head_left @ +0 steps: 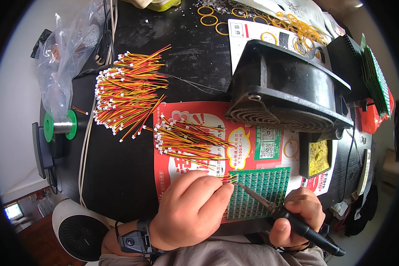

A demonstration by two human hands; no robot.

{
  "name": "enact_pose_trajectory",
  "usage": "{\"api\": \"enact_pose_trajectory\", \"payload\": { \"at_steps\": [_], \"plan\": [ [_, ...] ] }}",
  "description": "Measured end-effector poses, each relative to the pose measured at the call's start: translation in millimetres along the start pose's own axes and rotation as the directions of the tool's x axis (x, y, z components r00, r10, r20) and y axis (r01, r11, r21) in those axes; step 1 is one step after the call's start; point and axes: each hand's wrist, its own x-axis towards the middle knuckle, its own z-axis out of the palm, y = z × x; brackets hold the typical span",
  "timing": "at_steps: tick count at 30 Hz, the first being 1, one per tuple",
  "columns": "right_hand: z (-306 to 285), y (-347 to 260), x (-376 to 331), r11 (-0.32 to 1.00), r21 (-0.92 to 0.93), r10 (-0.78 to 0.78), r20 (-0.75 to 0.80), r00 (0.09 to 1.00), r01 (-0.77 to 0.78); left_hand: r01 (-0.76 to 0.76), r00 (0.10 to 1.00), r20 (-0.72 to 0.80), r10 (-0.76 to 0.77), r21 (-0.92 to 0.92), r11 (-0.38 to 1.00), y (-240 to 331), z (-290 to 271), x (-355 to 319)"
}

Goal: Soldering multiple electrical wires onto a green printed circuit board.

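My right hand (302, 217) grips a soldering iron (297, 221) by its black handle. The iron's metal tip reaches the left part of a green circuit board (266, 195) with rows of small pads. Beside that tip, the closed fingers of my left hand (193, 208) pinch a thin wire lead at the board's left edge; the hand hides most of it. Several red, yellow and black leads (228, 178) lie at the board's edge just above my fingertips. Behind my left hand, a loose bunch of wire leads (186, 139) with white connectors rests on a red printed sheet (164, 166).
A larger pile of wire leads (128, 95) lies farther left. A black fan (292, 84) stands behind the board, with a yellow sponge (320, 157) in a holder to its right. Left is a green solder spool (71, 125); far right, stacked green boards (376, 82). Rubber bands (303, 29) lie at the back.
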Motion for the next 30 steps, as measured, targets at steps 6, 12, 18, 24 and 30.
{"api": "enact_pose_trajectory", "payload": {
  "at_steps": [6,12,18,24,30],
  "plan": [
    [-0.9,1.2,1.0,1.000,-0.003,-0.006,0.035,0.999,0.007,0.028,1.000,0.006,-0.028,-0.010,1.000,2.5,-1.0,1.4],
    [-3.3,0.1,2.5,1.000,-0.005,-0.003,0.073,0.997,0.004,0.038,0.999,0.004,-0.038,-0.019,0.999,3.5,-1.1,2.1],
    [-2.9,0.3,3.8,1.000,0.004,0.003,0.083,0.997,-0.003,0.034,0.999,0.004,-0.034,-0.012,0.999,2.6,-0.6,1.9],
    [-1.8,-0.2,0.8,1.000,-0.014,0.012,0.050,0.999,-0.011,0.010,1.000,0.000,-0.010,-0.010,1.000,-0.6,-0.4,1.0],
    [-0.1,-0.7,0.6,1.000,-0.010,0.024,0.024,0.999,-0.024,0.015,1.000,-0.005,-0.015,-0.011,1.000,-0.8,0.2,0.6]
  ]
}}
